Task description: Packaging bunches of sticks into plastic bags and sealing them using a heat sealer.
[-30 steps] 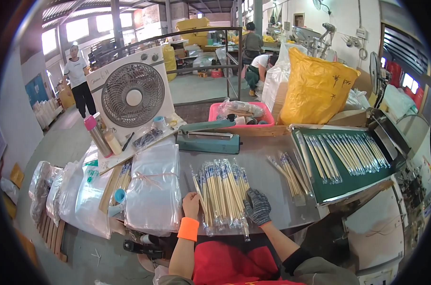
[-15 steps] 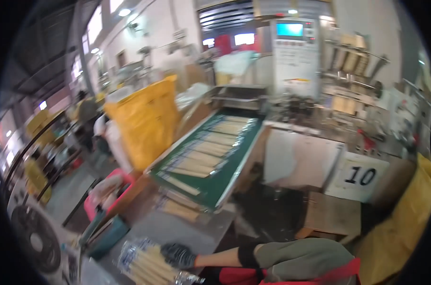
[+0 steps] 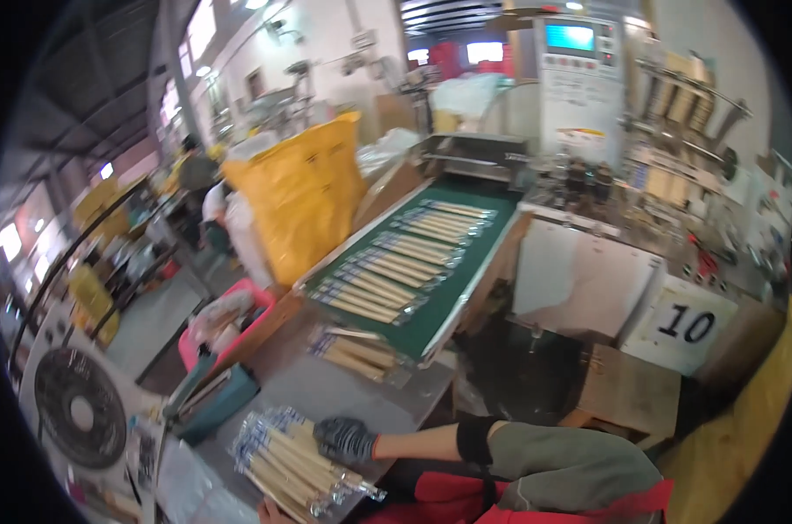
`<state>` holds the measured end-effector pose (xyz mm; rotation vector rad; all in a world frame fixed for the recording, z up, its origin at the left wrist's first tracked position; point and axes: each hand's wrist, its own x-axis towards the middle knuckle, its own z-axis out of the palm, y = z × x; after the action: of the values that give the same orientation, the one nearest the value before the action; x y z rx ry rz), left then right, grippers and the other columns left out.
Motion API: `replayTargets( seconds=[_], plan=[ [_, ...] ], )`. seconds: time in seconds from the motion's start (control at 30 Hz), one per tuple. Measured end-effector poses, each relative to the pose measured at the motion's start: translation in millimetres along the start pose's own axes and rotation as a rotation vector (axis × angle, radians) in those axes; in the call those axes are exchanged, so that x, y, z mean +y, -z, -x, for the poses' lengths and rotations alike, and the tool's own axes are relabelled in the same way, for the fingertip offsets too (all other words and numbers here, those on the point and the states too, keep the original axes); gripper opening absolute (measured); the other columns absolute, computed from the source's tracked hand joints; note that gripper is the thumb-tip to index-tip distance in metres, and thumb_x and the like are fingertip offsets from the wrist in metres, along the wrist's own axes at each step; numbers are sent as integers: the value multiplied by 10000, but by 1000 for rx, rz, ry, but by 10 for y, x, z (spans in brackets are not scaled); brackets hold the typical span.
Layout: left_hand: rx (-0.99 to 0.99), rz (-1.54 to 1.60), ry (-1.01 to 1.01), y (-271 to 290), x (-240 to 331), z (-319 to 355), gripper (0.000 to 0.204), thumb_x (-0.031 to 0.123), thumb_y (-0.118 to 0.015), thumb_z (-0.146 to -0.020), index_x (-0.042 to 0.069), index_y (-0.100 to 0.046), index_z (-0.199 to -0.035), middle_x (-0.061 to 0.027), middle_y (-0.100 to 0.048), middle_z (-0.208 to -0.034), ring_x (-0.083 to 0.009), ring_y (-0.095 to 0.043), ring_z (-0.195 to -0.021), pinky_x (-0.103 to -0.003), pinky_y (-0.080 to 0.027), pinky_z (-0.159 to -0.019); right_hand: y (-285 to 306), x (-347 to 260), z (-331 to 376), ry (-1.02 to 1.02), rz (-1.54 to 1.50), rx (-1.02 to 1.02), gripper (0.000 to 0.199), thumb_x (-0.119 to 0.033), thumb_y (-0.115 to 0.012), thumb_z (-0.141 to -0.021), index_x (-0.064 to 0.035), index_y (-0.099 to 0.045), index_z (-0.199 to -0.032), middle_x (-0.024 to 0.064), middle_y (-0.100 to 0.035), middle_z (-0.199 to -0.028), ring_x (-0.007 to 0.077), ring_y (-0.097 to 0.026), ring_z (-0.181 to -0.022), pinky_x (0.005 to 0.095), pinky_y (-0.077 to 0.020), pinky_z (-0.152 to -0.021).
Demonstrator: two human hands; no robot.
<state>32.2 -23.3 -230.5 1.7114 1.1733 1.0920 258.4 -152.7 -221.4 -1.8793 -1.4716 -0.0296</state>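
A pile of wrapped chopsticks point(image 3: 293, 463), pale wood in clear plastic with blue print, lies on the grey tabletop point(image 3: 278, 377) at the bottom. My right hand point(image 3: 345, 439), in a dark grey knit glove, reaches in from the right. Its curled fingers grip the pile's right side. Only some bare fingers of my left hand point(image 3: 275, 513) show at the lower edge, by the near ends of the sticks; their grip is hidden. A smaller bunch of wrapped chopsticks point(image 3: 357, 353) lies farther up the table, at the belt's end.
A green conveyor belt point(image 3: 431, 334) carries several rows of wrapped chopsticks. Left of it stand a yellow sack point(image 3: 300, 201), a pink basket point(image 3: 260, 301) and a teal box point(image 3: 218, 403). A fan point(image 3: 79, 408) is at far left, a wooden stool point(image 3: 632, 384) at right.
The view has swung left, so the scene sits farther right and looks sharper. Fingers of my left hand now show at the lower edge. My right hand stays on the pile.
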Motion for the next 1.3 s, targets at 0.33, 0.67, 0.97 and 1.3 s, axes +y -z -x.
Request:
replayTargets(
  seconds=[0.33,0.67,0.97,1.3],
  plan=[
    [66,478,30,-314,8,13,247,127,-584,-798,-29,-517,-976,-80,-549,-893,-182,-512,-803,-290,-418,-757,706,1801,-708,-739,587,26,771,-567,-546,-715,-15,-434,-1242,231,-503,-1146,355,-523,-1016,427,-405,-912],
    [-74,142,-18,-212,-23,-4,429,203,-630,-783,-12,-534,-1142,-170,-522,-1156,-295,-495,-1085,-344,-381,-927,322,263,-473,-325,505,-309,688,-538,-514,-771,-8,-455,-1206,209,-452,-1236,348,-438,-1149,443,-347,-967],
    [-50,-186,-225,-204,23,18,514,257,-656,-747,26,-513,-1183,-195,-470,-1210,-352,-424,-1137,-408,-326,-977,2151,1549,-1304,-139,744,202,525,-353,-559,-753,-25,-533,-1162,208,-522,-1176,330,-455,-1137,410,-307,-1006],
    [-64,-316,-275,-411,106,-50,614,293,-668,-731,53,-440,-1249,-213,-432,-1232,-380,-400,-1139,-432,-335,-961,3118,3388,-447,-655,1090,241,285,-315,-446,-848,-108,-641,-856,152,-628,-882,330,-593,-877,442,-470,-765]
  ],
)
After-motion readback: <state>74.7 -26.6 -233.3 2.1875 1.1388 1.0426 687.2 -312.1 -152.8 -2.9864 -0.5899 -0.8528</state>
